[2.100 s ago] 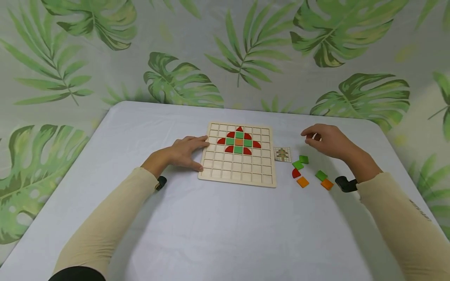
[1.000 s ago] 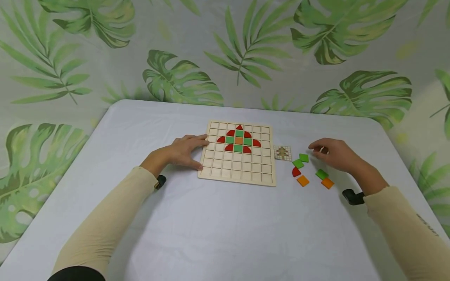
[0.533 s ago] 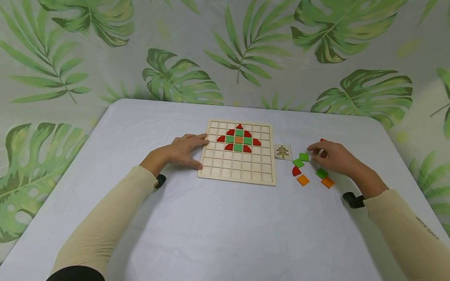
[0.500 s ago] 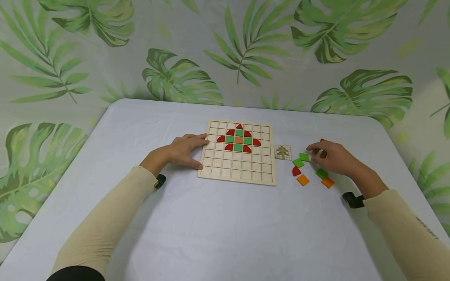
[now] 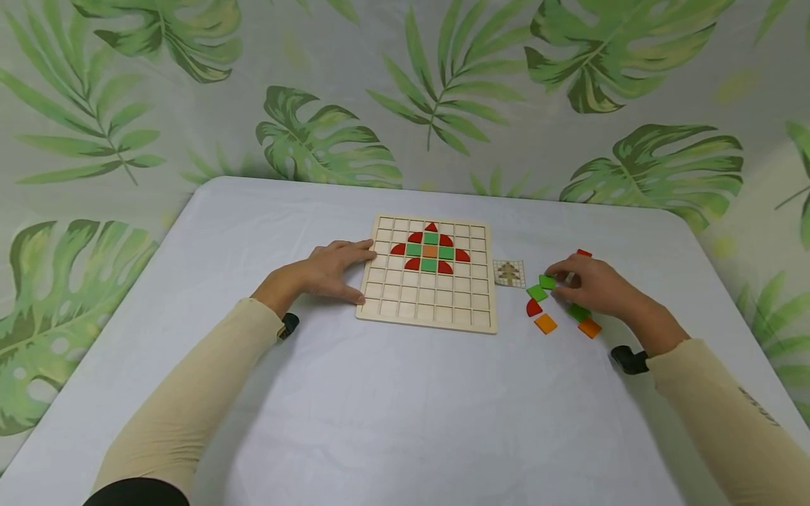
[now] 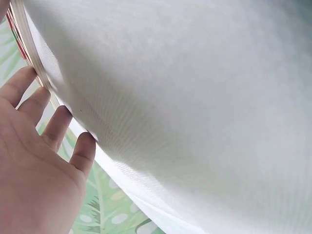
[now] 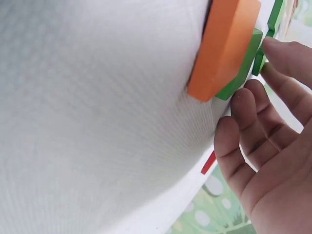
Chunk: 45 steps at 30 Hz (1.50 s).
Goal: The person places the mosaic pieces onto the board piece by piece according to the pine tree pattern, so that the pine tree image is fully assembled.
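A wooden grid board [image 5: 443,302] lies on the table. Red, green and orange tiles form a tree-like pattern in its upper cells. My left hand [image 5: 329,270] rests at the board's left edge, fingers spread; the left wrist view shows its fingertips along that edge. To the board's right, my right hand [image 5: 595,281] pinches a green square tile [image 5: 545,280] between thumb and index finger; the tile lies low at the table. Its other fingers are bent, as the right wrist view shows. Another green tile [image 5: 536,293] is just below-left of the pinched one.
A small pattern card [image 5: 509,273] lies against the board's right side. Loose around the right hand are a red quarter-round tile [image 5: 534,308], two orange tiles [image 5: 545,323], a green tile [image 5: 579,313] partly covered by the hand, and a red tile [image 5: 583,252] behind it.
My right hand came down toward the table, then shifted left onto the green tile. A red tile now shows behind it. The left hand stays at the board's edge.
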Available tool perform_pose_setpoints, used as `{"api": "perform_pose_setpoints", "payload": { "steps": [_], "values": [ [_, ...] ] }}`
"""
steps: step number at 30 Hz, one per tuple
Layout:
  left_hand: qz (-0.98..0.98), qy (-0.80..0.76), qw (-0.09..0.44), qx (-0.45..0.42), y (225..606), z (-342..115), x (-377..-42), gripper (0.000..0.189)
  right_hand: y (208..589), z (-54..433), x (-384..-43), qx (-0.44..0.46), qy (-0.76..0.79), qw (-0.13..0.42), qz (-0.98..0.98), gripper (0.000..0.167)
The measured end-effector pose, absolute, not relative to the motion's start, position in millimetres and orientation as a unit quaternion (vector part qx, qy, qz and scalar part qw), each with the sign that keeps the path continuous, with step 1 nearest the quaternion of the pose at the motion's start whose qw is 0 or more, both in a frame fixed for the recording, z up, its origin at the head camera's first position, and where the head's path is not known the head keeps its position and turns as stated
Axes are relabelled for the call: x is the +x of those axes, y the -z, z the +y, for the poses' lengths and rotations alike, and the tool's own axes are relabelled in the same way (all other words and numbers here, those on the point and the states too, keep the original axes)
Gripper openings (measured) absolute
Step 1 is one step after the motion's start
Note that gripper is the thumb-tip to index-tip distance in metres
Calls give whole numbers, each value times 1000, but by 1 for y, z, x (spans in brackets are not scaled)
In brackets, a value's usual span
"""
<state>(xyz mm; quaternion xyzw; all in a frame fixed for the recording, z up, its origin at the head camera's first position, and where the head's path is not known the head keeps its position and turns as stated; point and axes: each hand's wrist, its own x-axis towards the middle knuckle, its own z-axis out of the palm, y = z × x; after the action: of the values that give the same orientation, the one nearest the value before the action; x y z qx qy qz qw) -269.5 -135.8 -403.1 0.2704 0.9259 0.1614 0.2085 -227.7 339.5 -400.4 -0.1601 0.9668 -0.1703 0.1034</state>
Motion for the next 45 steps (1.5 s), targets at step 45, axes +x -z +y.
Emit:
{"api": "perform_pose_setpoints", "payload": {
  "steps": [45],
  "values": [
    [925,-167,212,266,404,-135,-271,90,397,317,-179,-235,117,64,963,25]
  ]
}}
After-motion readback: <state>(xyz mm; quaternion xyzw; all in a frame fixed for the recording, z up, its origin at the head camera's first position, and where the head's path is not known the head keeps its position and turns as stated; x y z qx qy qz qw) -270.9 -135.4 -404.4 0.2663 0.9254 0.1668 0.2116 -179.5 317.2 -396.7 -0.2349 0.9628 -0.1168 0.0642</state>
